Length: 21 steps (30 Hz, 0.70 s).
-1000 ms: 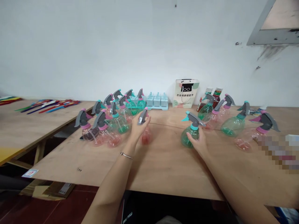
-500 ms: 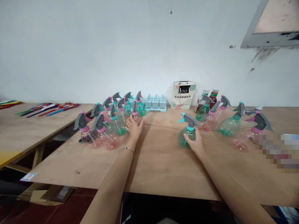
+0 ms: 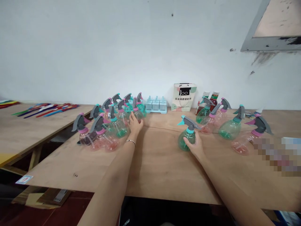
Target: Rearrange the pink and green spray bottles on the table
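My right hand (image 3: pixel 195 145) is wrapped round the lower part of a green spray bottle (image 3: pixel 184 140) with a turquoise collar and grey trigger head. That bottle stands upright at the middle of the wooden table. My left hand (image 3: pixel 135 124) is closed about a pink spray bottle (image 3: pixel 140 115) at the right side of the left-hand group; its palm hides much of the body. Next to that hand stands another green spray bottle (image 3: pixel 118 128). Nearer the front left are pink spray bottles (image 3: pixel 107 142) with pink collars.
On the right stand several more spray bottles, among them a green one (image 3: pixel 229 129) and a pink one (image 3: pixel 241 146). A light blue popsicle mould (image 3: pixel 156 106), a paper bag (image 3: pixel 183 102) and sauce bottles (image 3: pixel 213 99) are along the wall. Coloured strips (image 3: pixel 51 108) lie on the left table.
Both hands keep their places on the same two bottles. The whole view has shifted slightly, with little other visible movement.
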Available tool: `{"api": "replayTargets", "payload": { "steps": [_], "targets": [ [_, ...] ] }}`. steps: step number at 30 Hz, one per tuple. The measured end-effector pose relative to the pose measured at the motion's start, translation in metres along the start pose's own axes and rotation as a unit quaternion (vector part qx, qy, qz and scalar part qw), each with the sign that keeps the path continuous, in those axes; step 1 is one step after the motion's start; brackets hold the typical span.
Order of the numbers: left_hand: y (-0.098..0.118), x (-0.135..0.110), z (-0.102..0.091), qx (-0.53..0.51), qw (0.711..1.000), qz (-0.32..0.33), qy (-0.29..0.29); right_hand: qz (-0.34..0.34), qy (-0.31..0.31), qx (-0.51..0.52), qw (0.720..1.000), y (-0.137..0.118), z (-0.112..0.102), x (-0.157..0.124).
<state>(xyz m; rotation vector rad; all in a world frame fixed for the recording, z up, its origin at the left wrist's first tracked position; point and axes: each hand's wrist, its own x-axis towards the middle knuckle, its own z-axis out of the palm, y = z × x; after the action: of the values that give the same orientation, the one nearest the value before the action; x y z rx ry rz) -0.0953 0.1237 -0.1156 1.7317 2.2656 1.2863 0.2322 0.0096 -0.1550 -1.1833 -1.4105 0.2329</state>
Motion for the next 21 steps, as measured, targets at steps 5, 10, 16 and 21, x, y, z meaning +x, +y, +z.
{"api": "replayTargets", "payload": {
  "steps": [5, 10, 16, 21],
  "targets": [
    [-0.001, -0.009, -0.003, -0.009, 1.0, 0.018, 0.016, -0.016, -0.013, 0.003, 1.0, 0.001, -0.001, -0.002],
    [0.022, -0.05, -0.007, -0.051, 0.992, 0.113, 0.025, -0.036, -0.021, 0.016, 0.999, 0.009, 0.001, -0.009],
    [0.096, -0.126, -0.023, -0.275, 0.924, 0.217, -0.154, -0.086, -0.113, 0.03, 0.99, 0.007, 0.006, -0.023],
    [0.126, -0.152, -0.032, -0.351, 0.904, 0.127, -0.21, -0.18, -0.244, 0.005, 0.953, -0.015, 0.0, -0.024]
  ]
}}
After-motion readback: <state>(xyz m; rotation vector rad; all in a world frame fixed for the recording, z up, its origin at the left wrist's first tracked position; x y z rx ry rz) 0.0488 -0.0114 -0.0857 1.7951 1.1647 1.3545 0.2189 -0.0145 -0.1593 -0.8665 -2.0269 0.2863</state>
